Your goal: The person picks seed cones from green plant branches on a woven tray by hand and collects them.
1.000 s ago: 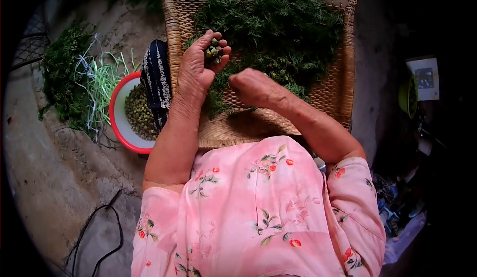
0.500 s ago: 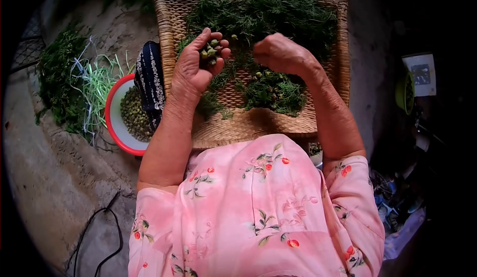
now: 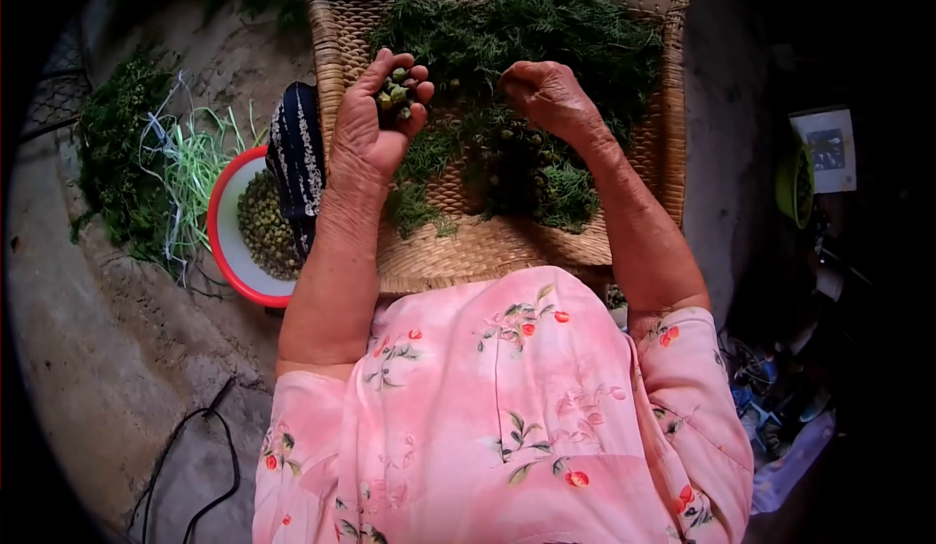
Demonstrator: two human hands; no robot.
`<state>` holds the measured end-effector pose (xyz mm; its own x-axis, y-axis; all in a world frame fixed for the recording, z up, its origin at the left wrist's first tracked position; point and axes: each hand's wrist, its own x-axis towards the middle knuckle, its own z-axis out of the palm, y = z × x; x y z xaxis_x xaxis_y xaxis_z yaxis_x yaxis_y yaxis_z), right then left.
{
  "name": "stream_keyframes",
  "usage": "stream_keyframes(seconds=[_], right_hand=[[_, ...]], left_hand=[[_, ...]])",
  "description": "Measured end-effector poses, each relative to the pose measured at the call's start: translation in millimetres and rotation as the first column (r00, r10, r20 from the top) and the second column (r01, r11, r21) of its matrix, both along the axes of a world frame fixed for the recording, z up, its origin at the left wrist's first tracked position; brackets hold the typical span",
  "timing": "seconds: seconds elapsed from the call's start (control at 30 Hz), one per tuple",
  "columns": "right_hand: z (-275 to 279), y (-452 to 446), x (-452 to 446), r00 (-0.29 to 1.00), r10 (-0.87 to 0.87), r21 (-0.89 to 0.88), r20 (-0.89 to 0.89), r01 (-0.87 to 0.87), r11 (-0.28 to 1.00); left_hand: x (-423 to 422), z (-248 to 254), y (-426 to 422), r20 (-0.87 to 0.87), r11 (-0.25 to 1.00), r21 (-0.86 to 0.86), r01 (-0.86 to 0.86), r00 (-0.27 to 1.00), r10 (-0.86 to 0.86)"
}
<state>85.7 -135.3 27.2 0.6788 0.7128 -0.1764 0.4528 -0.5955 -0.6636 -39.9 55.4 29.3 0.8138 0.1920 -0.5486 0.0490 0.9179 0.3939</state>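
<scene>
My left hand (image 3: 363, 123) is cupped palm up over the left side of a woven wicker tray (image 3: 487, 252), with its fingers curled round several small green seed cones (image 3: 396, 97). To its right, my right hand (image 3: 554, 103) hovers above the tray with thumb and fingers pinched together. Whatever may be between those fingertips is too small to make out. Feathery green sprigs (image 3: 546, 18) cover the far part of the tray. Below my right hand lies a smaller clump of sprigs (image 3: 565, 198) and cones, partly in shadow.
Left of the tray stands a red-rimmed white basin (image 3: 216, 227) holding many green cones, with a dark patterned cloth (image 3: 295, 144) over its edge. Pale strings (image 3: 195, 159) and a heap of sprigs (image 3: 112, 154) lie farther left. A green bowl (image 3: 792, 193) is at right.
My left hand has shifted slightly left and up, still holding the cones. My right hand has turned a little and its pinched fingertips now show; the clump below it looks darker.
</scene>
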Motion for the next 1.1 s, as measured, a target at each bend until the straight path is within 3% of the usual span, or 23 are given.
stream_keyframes(seconds=[0.03, 0.1, 0.13, 0.17, 0.23, 0.3, 0.37, 0.43, 0.5, 0.57, 0.6, 0.67, 0.7, 0.97, 1.03, 1.1], right_hand=[[4, 1, -2, 1.000, 0.000, 0.000, -0.001, 0.000, 1.000], [27, 11, -14, 0.883, -0.036, -0.354, -0.467, -0.149, 0.923], [22, 13, -19, 0.869, 0.013, -0.372, -0.495, -0.226, 0.900], [10, 15, -23, 0.907, 0.342, -0.337, -0.246, -0.410, 0.847], [-11, 14, -36, 0.860, 0.216, 0.071, -0.463, -0.207, 0.976], [-15, 24, -37, 0.831, 0.223, 0.300, -0.510, -0.071, 0.951], [-4, 32, -32, 0.782, 0.100, 0.388, -0.615, 0.189, 0.902], [2, 29, -23, 0.810, -0.034, 0.369, -0.585, 0.303, 0.879], [-5, 23, -15, 0.895, -0.163, 0.357, -0.415, 0.325, 0.876], [-15, 21, -11, 0.963, -0.192, 0.300, -0.191, 0.244, 0.922], [-23, 21, -11, 0.963, -0.191, 0.299, -0.191, 0.242, 0.923], [-36, 23, -12, 0.970, -0.065, 0.257, 0.234, 0.003, 0.966], [-36, 28, -14, 0.952, -0.016, 0.192, 0.304, -0.045, 0.980], [-40, 49, -27, 0.935, 0.037, 0.026, 0.351, -0.049, 0.998], [-49, 44, -20, 0.930, -0.037, 0.142, 0.367, -0.016, 0.990], [-35, 40, -18, 0.981, -0.126, 0.299, 0.146, 0.078, 0.951]], left_hand=[[0, -1, 0, 0.009, 1.000, 0.008, 0.004, 1.000, -0.004], [0, -3, 1, 0.000, 1.000, 0.000, 0.006, 1.000, -0.006], [1, -3, 1, -0.007, 1.000, -0.008, 0.006, 1.000, -0.006], [1, -2, 0, -0.004, 1.000, -0.007, 0.008, 1.000, -0.008], [2, 0, -1, -0.043, 1.000, 0.015, 0.002, 0.999, -0.001], [1, -1, -1, -0.040, 1.000, 0.024, -0.002, 0.999, 0.003], [-1, -1, 0, -0.040, 1.000, 0.030, -0.004, 0.999, 0.005], [-1, -2, 0, -0.040, 1.000, 0.017, -0.003, 0.999, 0.004], [0, 0, -2, -0.035, 1.000, 0.022, -0.006, 0.999, 0.007], [0, 0, -2, -0.029, 1.000, 0.027, -0.012, 1.000, 0.012], [1, -2, -1, -0.035, 1.000, 0.030, -0.007, 0.999, 0.008], [1, -3, -1, -0.041, 0.999, 0.036, -0.005, 0.999, 0.006], [1, -3, -1, -0.055, 0.999, 0.053, -0.003, 0.998, 0.006], [0, 0, -3, -0.096, 0.996, 0.091, 0.001, 0.995, 0.008], [0, 0, -3, -0.100, 0.996, 0.095, 0.005, 0.995, 0.005], [1, 0, -3, -0.099, 0.995, 0.097, 0.004, 0.995, 0.005]])
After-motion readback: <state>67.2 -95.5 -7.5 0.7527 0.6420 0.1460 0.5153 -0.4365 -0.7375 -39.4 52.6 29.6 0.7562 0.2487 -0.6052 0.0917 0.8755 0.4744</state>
